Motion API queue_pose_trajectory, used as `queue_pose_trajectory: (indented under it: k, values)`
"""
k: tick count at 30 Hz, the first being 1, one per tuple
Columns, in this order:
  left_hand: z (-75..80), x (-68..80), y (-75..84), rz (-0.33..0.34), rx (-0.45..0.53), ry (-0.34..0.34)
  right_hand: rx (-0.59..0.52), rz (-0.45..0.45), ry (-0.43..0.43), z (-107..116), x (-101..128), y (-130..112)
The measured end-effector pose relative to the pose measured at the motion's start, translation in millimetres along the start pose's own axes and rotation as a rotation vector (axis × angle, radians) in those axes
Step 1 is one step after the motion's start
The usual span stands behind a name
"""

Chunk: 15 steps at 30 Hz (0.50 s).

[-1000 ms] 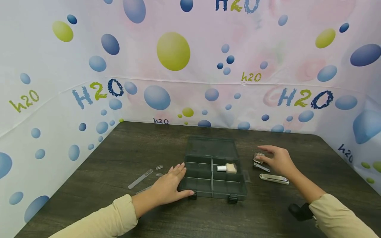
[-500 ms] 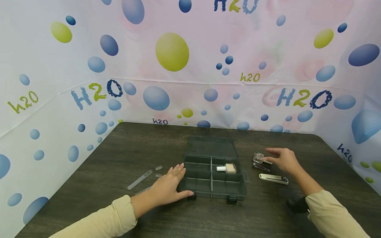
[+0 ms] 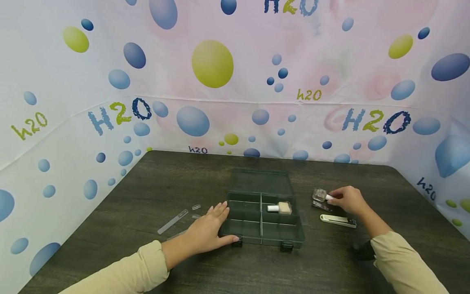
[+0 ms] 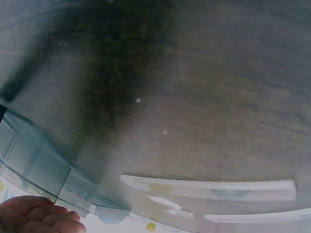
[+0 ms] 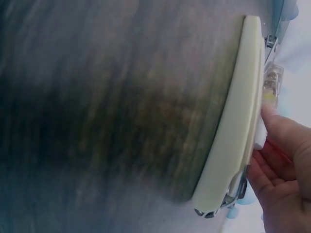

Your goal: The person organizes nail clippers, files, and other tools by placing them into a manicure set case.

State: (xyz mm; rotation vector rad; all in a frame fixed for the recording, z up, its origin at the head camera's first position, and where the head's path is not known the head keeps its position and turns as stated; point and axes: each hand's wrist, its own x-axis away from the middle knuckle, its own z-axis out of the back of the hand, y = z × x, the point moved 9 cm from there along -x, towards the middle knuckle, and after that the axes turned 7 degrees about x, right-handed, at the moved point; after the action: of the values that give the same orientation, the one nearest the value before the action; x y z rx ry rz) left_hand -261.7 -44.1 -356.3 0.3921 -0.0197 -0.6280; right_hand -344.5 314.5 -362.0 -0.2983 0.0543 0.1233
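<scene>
On the bench (image 3: 312,269), a bottle (image 3: 319,195) by its cap (image 3: 329,197)

In the head view, right of the open box (image 3: 261,216), my right hand (image 3: 349,201) pinches the cap; my left hand (image 3: 206,228), fingers straight, rests on the box's edge. A light, level pinch should spare the small clipper (image 3: 322,206). The left wrist view crops my left hand. In the right wrist view, the big clipper (image 5: 233,116) hides some fingertips.

Clear bottle (image 3: 319,195) on its side

The box (image 3: 261,222) lies left of a bottle (image 3: 319,195) and clippers (image 3: 337,221).
</scene>
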Motion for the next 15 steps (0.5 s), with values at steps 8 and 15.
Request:
queue_pose_trajectory:
  k: [8, 15]
  values:
    - [-0.3, 0.1, -0.6, 0.007, 0.002, -0.006, 0.043, -0.001, -0.011, -2.2, -3.6, -0.8]
    - [-0.2, 1.2, 0.0, 0.013, 0.011, -0.018, 0.047, 0.016, -0.003, -0.8, -2.4, -4.3]
